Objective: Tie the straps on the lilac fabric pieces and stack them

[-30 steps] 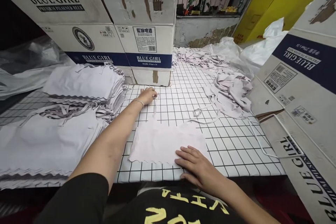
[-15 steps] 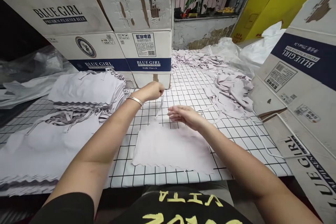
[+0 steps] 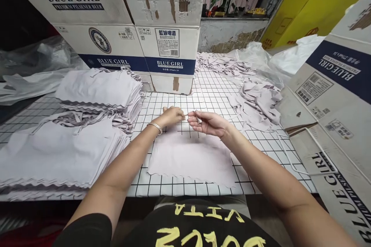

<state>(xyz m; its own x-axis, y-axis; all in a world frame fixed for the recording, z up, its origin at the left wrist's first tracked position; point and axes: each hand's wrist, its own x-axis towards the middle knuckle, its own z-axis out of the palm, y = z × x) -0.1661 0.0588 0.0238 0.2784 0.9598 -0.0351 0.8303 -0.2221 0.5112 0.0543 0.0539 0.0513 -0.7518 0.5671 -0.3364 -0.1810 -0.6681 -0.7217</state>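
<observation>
A pale pink strappy top (image 3: 191, 158) lies flat in front of me, its wavy hem toward the table's near edge. Just above its upper edge, my left hand (image 3: 172, 115) is closed in a pinch on a thin strap. My right hand (image 3: 210, 122) faces it, palm turned up, thumb and fingers pinched on a small piece of the strap. The fingertips of both hands are close together but apart. Part of the top's upper edge is hidden under the hands.
Stacks of similar folded tops (image 3: 58, 150) lie on the left of the grid-patterned cloth (image 3: 162, 189). Loose pink fabric pieces (image 3: 257, 100) are heaped on the right. A printed carton (image 3: 168, 65) stands behind; another carton (image 3: 327, 96) leans at right beside a white wire frame (image 3: 292, 168).
My left hand has come down toward the top, lowering the strap it held raised. My right hand has turned palm up and closed its fingers on the strap. The view has shifted slightly.
</observation>
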